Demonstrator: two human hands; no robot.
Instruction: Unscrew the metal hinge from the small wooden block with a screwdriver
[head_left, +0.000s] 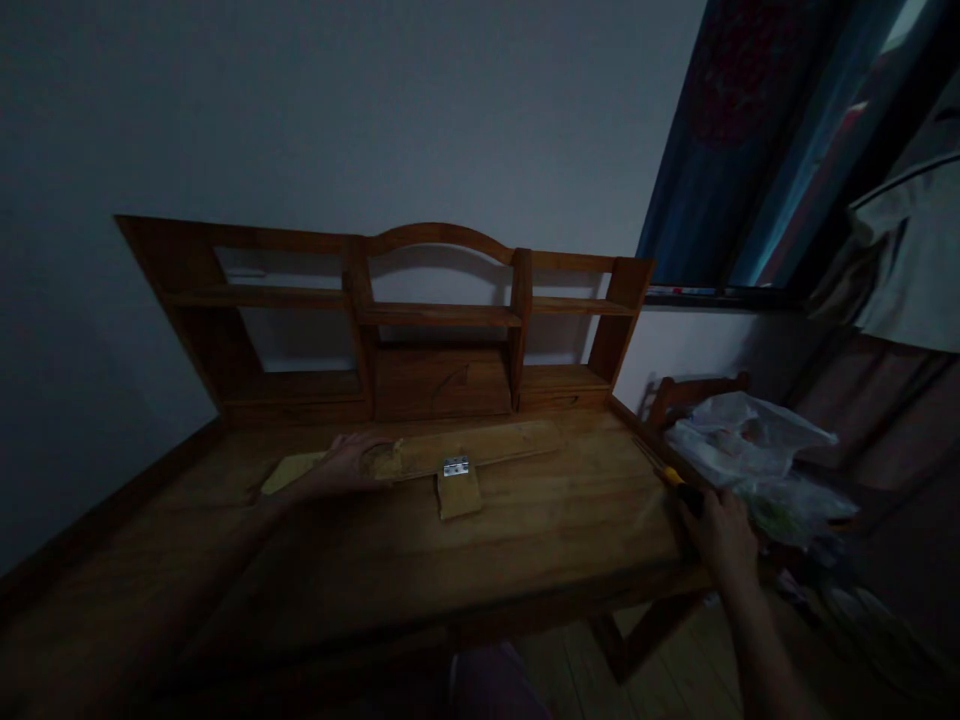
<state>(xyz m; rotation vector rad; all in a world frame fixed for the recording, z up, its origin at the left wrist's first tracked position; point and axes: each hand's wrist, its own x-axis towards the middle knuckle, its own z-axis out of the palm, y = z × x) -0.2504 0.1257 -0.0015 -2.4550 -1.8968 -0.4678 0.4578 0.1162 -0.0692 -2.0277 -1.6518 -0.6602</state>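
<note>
A long wooden board (510, 444) lies across the desk, with a small metal hinge (455, 466) on its front edge. Below the hinge a short wood block (459, 495) juts toward me. My left hand (349, 463) is closed round the board's left end, its thumb and fingers on either side. Out at the desk's right edge, my right hand (726, 538) grips a screwdriver (673, 478) by its yellow-and-black handle. The screwdriver's shaft points away from me to the far left. Another flat wood piece (292, 471) lies just beyond my left forearm.
A wooden shelf unit (442, 316) stands along the desk's back. Right of the desk, plastic bags (750, 440) sit by a wooden chair (697, 388). White clothing (915, 255) hangs near a blue curtain (712, 160). The desk's front edge (525, 607) runs close to me.
</note>
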